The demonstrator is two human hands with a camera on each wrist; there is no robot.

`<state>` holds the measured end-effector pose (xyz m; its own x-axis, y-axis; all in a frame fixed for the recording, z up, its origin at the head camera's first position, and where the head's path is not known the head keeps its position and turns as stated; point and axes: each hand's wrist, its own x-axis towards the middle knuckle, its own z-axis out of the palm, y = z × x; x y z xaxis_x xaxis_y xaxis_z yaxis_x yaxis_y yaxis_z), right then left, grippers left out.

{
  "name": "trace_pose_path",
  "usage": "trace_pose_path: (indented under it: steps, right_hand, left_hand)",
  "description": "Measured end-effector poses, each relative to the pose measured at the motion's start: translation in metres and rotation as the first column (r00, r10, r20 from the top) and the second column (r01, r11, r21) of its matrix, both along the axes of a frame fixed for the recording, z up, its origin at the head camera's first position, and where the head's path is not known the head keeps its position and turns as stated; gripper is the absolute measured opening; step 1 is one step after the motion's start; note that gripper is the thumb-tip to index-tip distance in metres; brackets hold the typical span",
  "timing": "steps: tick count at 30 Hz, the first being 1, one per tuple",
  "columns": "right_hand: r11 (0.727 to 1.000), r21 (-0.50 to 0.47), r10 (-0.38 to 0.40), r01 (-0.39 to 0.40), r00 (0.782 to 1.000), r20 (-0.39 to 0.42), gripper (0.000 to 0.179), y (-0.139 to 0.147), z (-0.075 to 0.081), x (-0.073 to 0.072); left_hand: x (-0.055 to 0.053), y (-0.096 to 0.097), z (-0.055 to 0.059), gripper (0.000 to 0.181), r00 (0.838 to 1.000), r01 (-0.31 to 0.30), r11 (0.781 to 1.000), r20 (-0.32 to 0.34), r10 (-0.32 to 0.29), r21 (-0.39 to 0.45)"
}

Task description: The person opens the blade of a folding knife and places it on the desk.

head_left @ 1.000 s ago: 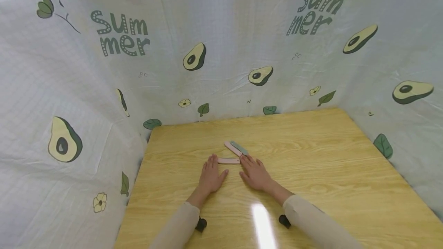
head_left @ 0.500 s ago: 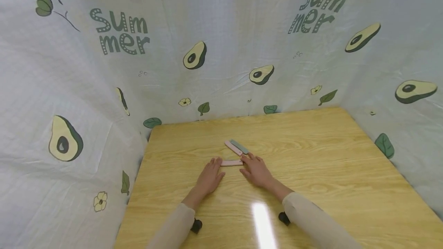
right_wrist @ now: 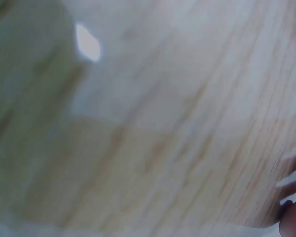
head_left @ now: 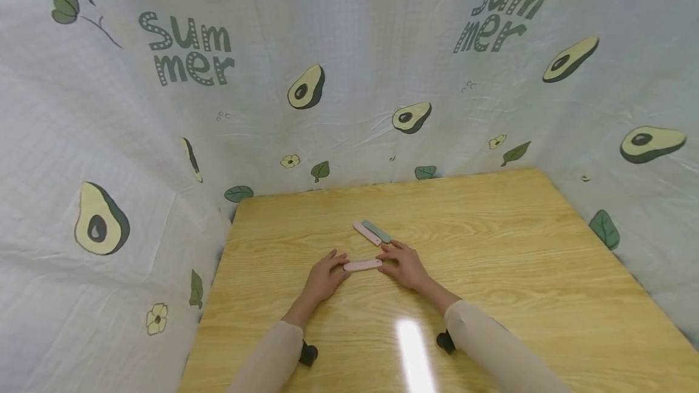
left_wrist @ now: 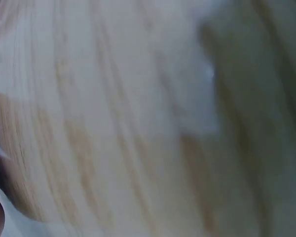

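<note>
In the head view, a slim pink strip (head_left: 363, 265) with a small round mark near its right end lies between my hands. My left hand (head_left: 322, 279) pinches its left end between thumb and fingers. Its right end is pinched by my right hand (head_left: 406, 267). Just beyond, a second pink strip (head_left: 367, 233) and a grey-green strip (head_left: 377, 231) lie side by side at a slant, close to my right fingertips. Their exact kind is too small to tell. Each wrist view catches only a bit of its hand at a lower corner; the strips do not show there.
The wood-grain table (head_left: 469, 223) spreads around the hands, with a bright light reflection at its front. White cloth (head_left: 349, 47) printed with avocados and leaves hangs behind it and along both sides. Black wrist devices (head_left: 308, 355) sit under both sleeves.
The nearer pink strip has come toward me, away from the other two. Both hands, earlier flat at its ends, now pinch it with thumb and fingers.
</note>
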<state>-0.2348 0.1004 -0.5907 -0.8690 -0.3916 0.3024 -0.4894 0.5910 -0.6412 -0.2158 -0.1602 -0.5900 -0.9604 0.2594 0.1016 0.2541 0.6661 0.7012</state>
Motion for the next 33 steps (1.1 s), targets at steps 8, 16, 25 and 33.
trace_pose_path:
  steps: [8, 16, 25, 33]
  right_hand:
    - [0.999, -0.036, 0.036, -0.038, 0.998, -0.059, 0.023, 0.003, -0.006, -0.002]
    - [0.995, -0.064, 0.076, -0.073, 0.996, 0.042, 0.022, 0.007, -0.002, 0.000]
    - [0.985, -0.171, 0.066, -0.009, 0.941, 0.331, 0.026, 0.011, 0.009, 0.000]
    - [0.847, -0.527, 0.284, 0.065, 0.783, 0.553, 0.034, 0.007, 0.015, -0.002]
  left_hand:
    - [0.000, -0.001, -0.001, 0.030, 0.998, 0.015, 0.999, -0.058, -0.017, -0.038]
    - [0.007, 0.001, 0.001, 0.031, 0.997, 0.032, 0.999, -0.071, -0.034, -0.025]
    - [0.010, 0.003, 0.014, 0.032, 0.998, 0.006, 1.000, -0.059, -0.006, -0.003]
    - [0.010, 0.007, 0.025, 0.027, 0.994, -0.080, 0.966, 0.089, 0.060, 0.246]
